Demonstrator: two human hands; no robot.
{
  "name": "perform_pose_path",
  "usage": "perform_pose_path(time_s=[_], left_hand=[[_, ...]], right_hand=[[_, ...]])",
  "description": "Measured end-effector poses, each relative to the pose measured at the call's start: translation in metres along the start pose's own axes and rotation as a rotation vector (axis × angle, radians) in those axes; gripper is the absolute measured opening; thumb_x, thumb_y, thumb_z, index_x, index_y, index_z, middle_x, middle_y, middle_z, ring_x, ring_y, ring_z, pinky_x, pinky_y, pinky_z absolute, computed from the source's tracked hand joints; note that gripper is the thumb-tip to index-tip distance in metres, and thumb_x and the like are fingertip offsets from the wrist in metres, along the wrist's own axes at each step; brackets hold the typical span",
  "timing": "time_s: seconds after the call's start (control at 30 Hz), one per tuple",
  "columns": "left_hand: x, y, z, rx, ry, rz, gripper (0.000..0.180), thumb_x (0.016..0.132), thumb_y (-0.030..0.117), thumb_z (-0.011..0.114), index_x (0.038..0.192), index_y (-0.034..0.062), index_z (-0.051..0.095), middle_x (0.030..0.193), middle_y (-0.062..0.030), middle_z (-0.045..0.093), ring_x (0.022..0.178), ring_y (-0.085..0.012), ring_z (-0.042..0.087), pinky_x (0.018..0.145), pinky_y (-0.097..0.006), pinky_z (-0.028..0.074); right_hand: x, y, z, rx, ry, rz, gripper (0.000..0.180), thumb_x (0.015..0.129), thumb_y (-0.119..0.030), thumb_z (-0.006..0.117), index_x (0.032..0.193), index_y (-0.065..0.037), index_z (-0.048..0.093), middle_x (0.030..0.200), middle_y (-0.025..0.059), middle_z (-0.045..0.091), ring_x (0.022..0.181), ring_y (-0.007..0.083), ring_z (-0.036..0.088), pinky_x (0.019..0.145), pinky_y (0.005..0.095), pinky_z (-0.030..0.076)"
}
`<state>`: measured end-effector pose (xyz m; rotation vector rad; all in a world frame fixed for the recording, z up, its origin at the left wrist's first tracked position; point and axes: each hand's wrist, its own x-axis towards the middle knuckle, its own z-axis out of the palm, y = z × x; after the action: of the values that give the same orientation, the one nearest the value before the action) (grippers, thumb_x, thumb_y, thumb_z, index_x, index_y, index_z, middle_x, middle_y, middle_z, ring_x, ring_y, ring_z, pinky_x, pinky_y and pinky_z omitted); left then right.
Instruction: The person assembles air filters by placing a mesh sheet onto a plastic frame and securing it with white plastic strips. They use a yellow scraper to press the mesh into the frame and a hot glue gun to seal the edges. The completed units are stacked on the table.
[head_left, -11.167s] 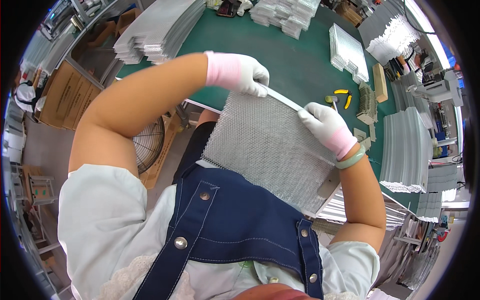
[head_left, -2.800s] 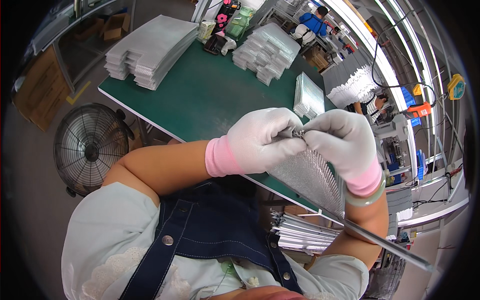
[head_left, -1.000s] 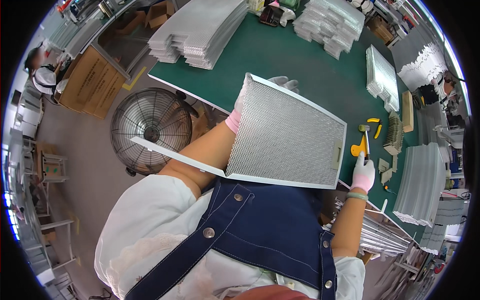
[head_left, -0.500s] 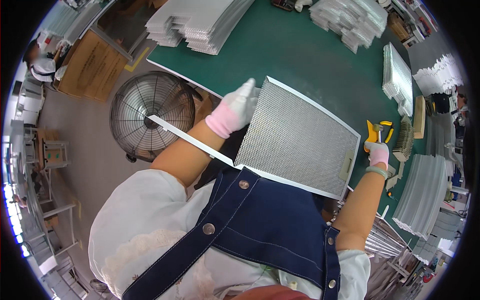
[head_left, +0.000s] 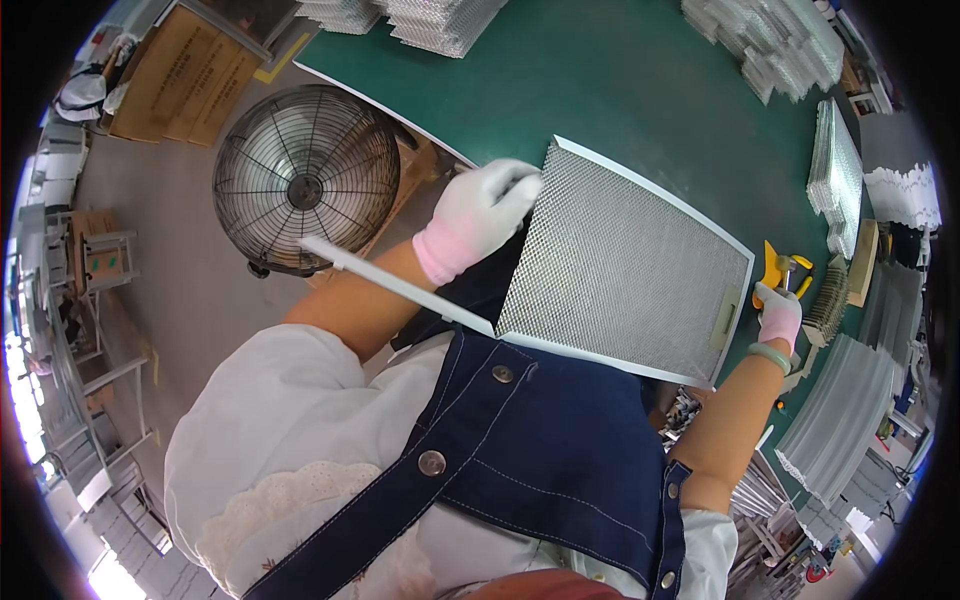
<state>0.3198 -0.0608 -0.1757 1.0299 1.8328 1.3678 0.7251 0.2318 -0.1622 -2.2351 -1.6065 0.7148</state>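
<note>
A rectangular metal mesh filter panel (head_left: 625,270) with a pale frame lies tilted over the near edge of the green table (head_left: 600,90). My left hand (head_left: 478,213), in a white glove with a pink cuff, grips the panel's left edge near its top corner. A long thin metal strip (head_left: 390,283) runs out from the panel's lower left corner across my left forearm. My right hand (head_left: 778,315), gloved the same way, is off the panel at its right side and touches a yellow-handled tool (head_left: 773,268) lying on the table. Its grip is hidden.
A round floor fan (head_left: 305,178) stands on the grey floor at my left. Stacks of mesh panels (head_left: 780,40) and metal strips (head_left: 838,420) line the table's far and right sides. Cardboard boxes (head_left: 185,75) stand at the upper left.
The panel has swung down from in front of me toward the table. My left hand slid up its left edge, and my right hand left the panel's corner for the yellow tool.
</note>
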Motion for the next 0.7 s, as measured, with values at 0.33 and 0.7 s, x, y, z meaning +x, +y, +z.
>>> perform_pose_path(time_s=[0.33,0.7], left_hand=[[-0.086,-0.052,-0.039,-0.532,-0.646,-0.460,0.051,0.093,0.010,0.057,0.140,-0.0062,0.044,0.132,-0.0157,0.057,0.122,-0.0169,0.055,0.104,-0.030,0.044],[-0.033,0.012,0.000,-0.630,-0.407,-0.850,0.047,0.102,0.039,0.054,0.119,-0.0043,0.056,0.105,-0.0168,0.065,0.086,-0.0167,0.063,0.081,-0.030,0.053]], right_hand=[[-0.013,-0.004,-0.007,0.243,-0.135,0.144,0.039,0.078,-0.025,0.082,0.108,-0.010,0.063,0.071,-0.0036,0.050,0.060,0.0082,0.046,0.050,0.0254,0.038],[-0.025,-0.076,-0.024,0.782,-0.391,0.158,0.018,0.095,-0.025,0.059,0.095,-0.007,0.061,0.078,0.0040,0.062,0.065,0.0154,0.059,0.057,0.0311,0.048]])
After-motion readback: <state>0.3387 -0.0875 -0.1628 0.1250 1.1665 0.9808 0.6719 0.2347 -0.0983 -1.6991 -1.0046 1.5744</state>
